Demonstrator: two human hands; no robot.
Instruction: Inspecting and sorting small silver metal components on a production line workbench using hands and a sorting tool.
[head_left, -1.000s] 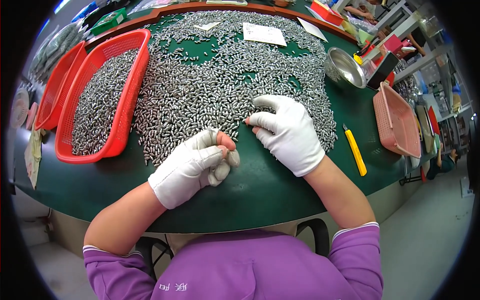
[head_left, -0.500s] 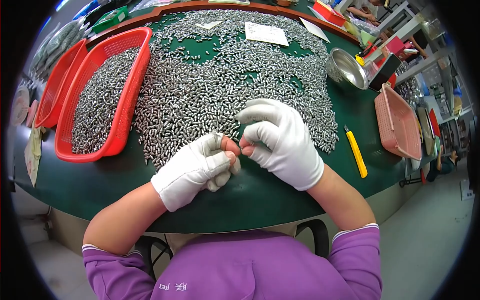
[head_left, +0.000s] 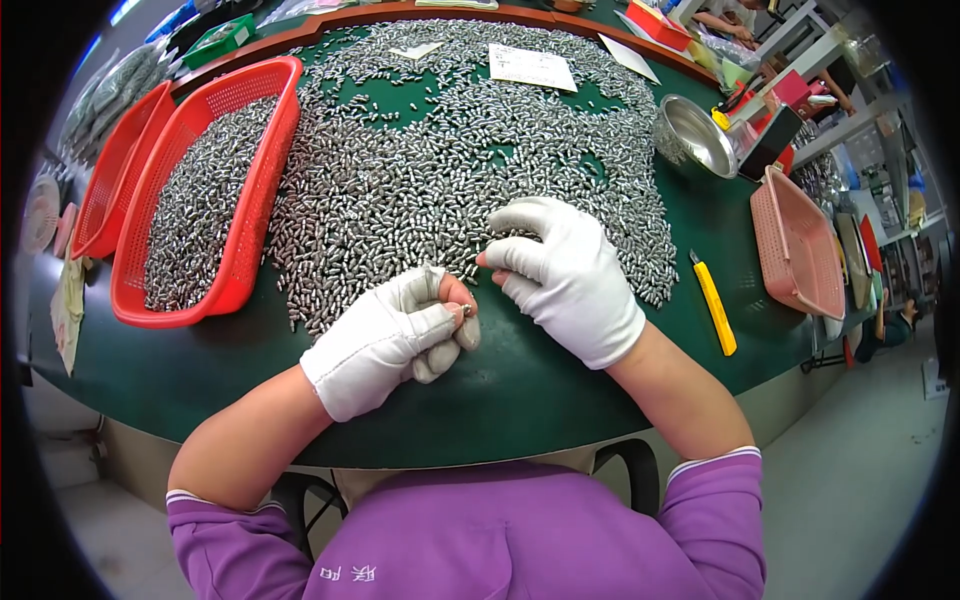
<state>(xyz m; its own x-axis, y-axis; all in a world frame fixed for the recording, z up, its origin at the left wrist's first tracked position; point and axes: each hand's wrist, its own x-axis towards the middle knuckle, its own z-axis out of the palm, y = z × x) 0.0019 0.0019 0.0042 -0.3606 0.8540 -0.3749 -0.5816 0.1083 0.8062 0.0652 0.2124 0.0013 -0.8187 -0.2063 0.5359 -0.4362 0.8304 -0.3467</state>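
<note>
Covering the green table (head_left: 560, 390), small metal parts (head_left: 450, 180).

Small silvery metal piece (head_left: 467, 311): pinched at the left hand's (head_left: 392, 338) bare thumb tip, orientation indiscernible. Heap of like silvery metal pieces (head_left: 440, 180): loose, spread beyond both hands, under the right hand's (head_left: 565, 275) fingertips.

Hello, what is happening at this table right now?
A person in white gloves sits at a green table covered with a big heap of small metal parts. The left hand pinches one small part between thumb and finger. The right hand rests at the near edge of the heap. A red basket on the left already holds many such parts.
</note>
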